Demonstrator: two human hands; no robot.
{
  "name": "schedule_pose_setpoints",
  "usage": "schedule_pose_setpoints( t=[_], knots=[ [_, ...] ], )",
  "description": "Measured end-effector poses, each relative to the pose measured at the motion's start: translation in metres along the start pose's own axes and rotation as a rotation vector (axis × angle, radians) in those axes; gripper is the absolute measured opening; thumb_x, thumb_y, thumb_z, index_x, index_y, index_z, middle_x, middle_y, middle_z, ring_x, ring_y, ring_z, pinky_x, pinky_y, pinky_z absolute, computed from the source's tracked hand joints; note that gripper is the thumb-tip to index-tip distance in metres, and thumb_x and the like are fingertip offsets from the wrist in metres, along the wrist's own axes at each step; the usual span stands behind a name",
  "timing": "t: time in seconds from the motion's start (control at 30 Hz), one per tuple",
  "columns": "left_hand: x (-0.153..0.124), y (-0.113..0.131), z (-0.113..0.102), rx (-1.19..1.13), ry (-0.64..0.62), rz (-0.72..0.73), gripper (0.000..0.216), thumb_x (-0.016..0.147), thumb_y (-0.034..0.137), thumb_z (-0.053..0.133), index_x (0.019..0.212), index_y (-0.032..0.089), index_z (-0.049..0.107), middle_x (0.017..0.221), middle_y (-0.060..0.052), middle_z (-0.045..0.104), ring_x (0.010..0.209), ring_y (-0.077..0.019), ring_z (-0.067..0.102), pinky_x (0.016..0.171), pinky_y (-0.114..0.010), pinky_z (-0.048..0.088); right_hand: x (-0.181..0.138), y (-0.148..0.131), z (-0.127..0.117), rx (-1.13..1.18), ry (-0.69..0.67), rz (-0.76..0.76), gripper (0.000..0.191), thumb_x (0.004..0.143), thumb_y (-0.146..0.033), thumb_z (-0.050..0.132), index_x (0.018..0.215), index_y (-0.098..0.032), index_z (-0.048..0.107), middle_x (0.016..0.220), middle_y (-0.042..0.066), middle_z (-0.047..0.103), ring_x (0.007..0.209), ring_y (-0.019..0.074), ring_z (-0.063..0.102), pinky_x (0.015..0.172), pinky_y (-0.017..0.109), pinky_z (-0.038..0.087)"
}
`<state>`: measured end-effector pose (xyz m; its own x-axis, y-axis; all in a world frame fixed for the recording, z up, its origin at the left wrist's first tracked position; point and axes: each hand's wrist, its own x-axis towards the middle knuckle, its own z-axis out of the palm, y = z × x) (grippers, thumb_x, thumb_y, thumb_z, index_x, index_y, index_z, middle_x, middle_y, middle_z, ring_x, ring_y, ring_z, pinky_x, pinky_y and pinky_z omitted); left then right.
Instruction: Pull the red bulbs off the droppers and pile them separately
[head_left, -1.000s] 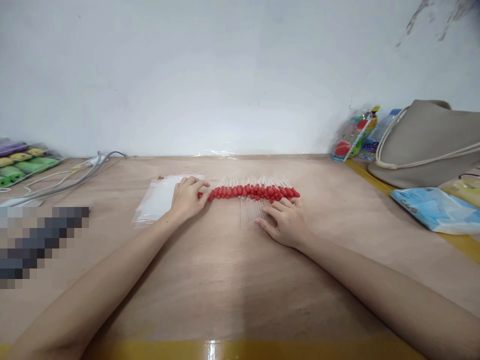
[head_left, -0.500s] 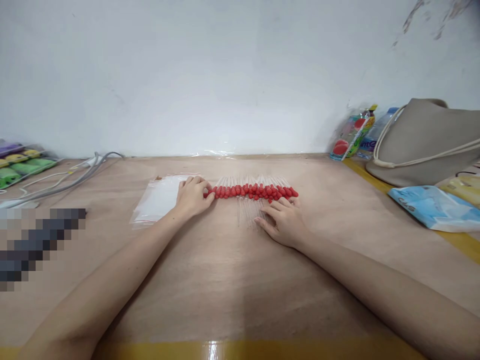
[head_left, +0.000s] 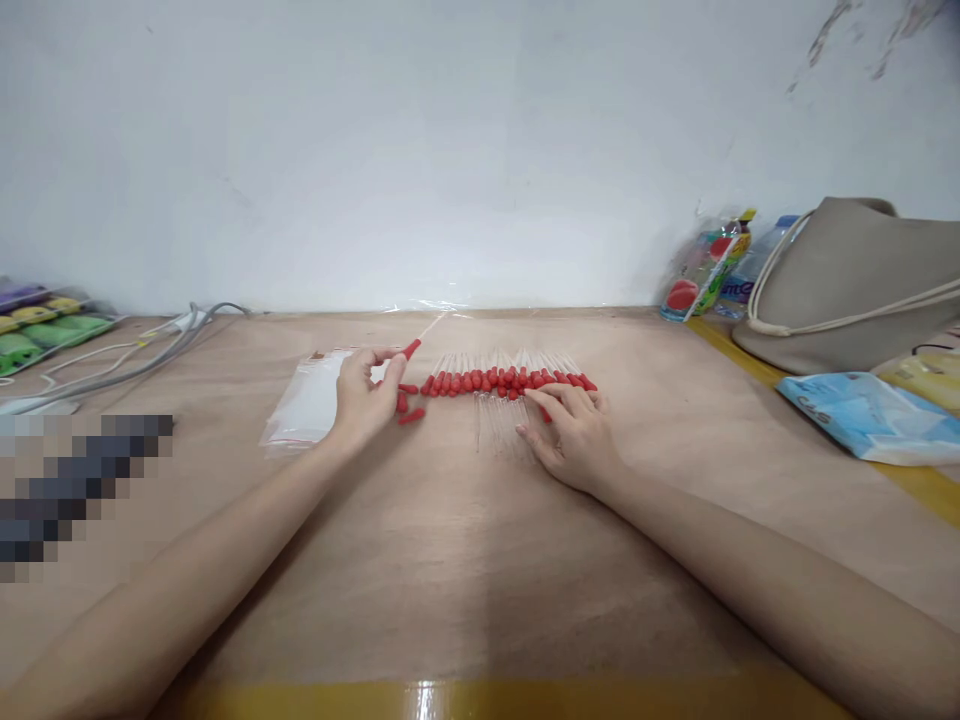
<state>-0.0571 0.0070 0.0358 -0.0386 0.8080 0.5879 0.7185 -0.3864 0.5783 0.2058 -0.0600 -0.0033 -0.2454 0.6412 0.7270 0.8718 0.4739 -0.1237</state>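
Observation:
My left hand (head_left: 369, 392) pinches a dropper (head_left: 412, 348) by its red rubber bulb, its thin clear tube pointing up and away to the right. Beside these fingers lie several loose red bulbs (head_left: 412, 416). To the right runs a row of droppers (head_left: 487, 380), red bulbs toward me and clear tubes toward the wall. Several clear glass tubes (head_left: 495, 425) lie on the near side of the row. Over the row's near right part rests my right hand (head_left: 574, 430), thumb apart from the other fingers, with a red bulb showing by its fingertips.
Clear zip bags with white sheets (head_left: 300, 405) lie left of my left hand. Grey and white cables (head_left: 187, 330) and a colourful pack (head_left: 52, 325) are far left. At right stand bottles (head_left: 705, 265), a grey bag (head_left: 855, 280) and a blue packet (head_left: 874, 415).
My left hand has drawn back slightly to the left and lifted one dropper from the row's left end. Loose bulbs now show there. The right hand has barely shifted.

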Motion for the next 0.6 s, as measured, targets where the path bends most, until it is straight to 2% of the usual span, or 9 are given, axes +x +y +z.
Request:
schedule_pose_setpoints(
  t=[0.07, 0.17, 0.27, 0.4, 0.6],
  knots=[
    [-0.016, 0.009, -0.001, 0.006, -0.007, 0.184, 0.020, 0.083, 0.034, 0.048, 0.092, 0.021, 0.059, 0.095, -0.003, 0.061, 0.097, -0.0198, 0.053, 0.085, -0.037, 0.039, 0.001, 0.001, -0.001, 0.022, 0.055, -0.012, 0.045, 0.082, -0.040, 0.049, 0.120, -0.016, 0.048, 0.116, 0.013, 0.054, 0.104, 0.0236, 0.049, 0.087, 0.038, 0.030],
    [-0.040, 0.021, 0.001, 0.005, -0.166, 0.424, 0.015, 0.083, 0.027, 0.049, 0.092, 0.021, 0.059, 0.094, -0.003, 0.062, 0.092, -0.0184, 0.053, 0.086, -0.037, 0.038, 0.002, 0.001, -0.001, 0.056, 0.076, -0.073, 0.051, 0.081, -0.040, 0.050, 0.126, -0.016, 0.042, 0.124, 0.013, 0.049, 0.111, 0.0240, 0.046, 0.092, 0.039, 0.031],
    [-0.053, 0.028, 0.005, -0.006, -0.325, 0.575, 0.015, 0.084, 0.024, 0.049, 0.094, 0.019, 0.058, 0.094, -0.004, 0.063, 0.091, -0.0178, 0.053, 0.084, -0.036, 0.039, 0.003, 0.001, 0.000, 0.087, 0.023, -0.158, 0.048, 0.081, -0.041, 0.051, 0.124, -0.019, 0.046, 0.123, 0.010, 0.052, 0.114, 0.0237, 0.045, 0.098, 0.042, 0.028],
    [-0.055, 0.027, 0.011, -0.032, -0.394, 0.660, 0.013, 0.084, 0.021, 0.049, 0.094, 0.019, 0.057, 0.092, -0.003, 0.064, 0.089, -0.0168, 0.053, 0.084, -0.035, 0.038, 0.003, 0.000, 0.004, 0.113, -0.051, -0.241, 0.034, 0.082, -0.041, 0.051, 0.110, -0.022, 0.057, 0.117, 0.006, 0.057, 0.115, 0.0226, 0.045, 0.102, 0.045, 0.024],
    [-0.055, 0.028, 0.014, -0.051, -0.421, 0.653, 0.017, 0.084, 0.021, 0.048, 0.099, 0.019, 0.056, 0.095, -0.004, 0.063, 0.093, -0.0176, 0.053, 0.085, -0.036, 0.040, 0.005, 0.000, 0.006, 0.158, -0.079, -0.283, 0.018, 0.084, -0.033, 0.051, 0.093, -0.026, 0.065, 0.100, 0.000, 0.065, 0.108, 0.0188, 0.050, 0.103, 0.045, 0.022]
  ],
)
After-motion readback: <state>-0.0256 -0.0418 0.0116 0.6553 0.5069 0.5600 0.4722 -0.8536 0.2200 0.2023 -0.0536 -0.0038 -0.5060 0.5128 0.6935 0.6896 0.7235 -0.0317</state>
